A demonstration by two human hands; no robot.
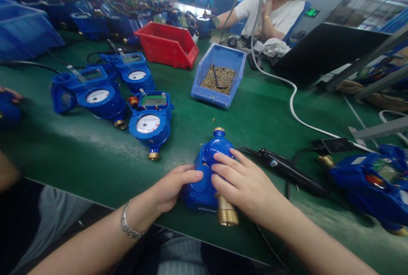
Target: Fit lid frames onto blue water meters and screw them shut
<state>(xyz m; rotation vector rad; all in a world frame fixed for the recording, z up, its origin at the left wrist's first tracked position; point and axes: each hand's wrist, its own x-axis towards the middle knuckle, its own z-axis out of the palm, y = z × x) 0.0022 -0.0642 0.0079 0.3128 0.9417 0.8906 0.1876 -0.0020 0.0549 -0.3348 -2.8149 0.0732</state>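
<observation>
A blue water meter [208, 156] with brass threaded ends lies face down on the green mat near the table's front edge. My left hand [170, 190], a bracelet on its wrist, grips the meter's left side with curled fingers. My right hand [242, 183] rests on top of the meter, fingers pressed on its body. A black electric screwdriver [287, 168] lies just right of my right hand.
Three more blue meters [149, 122] sit face up at the left. A blue bin of brass screws [219, 75] and a red bin [165, 45] stand behind. Another meter [372, 185] lies at the right. A person sits across the table; a white cable [293, 100] crosses the mat.
</observation>
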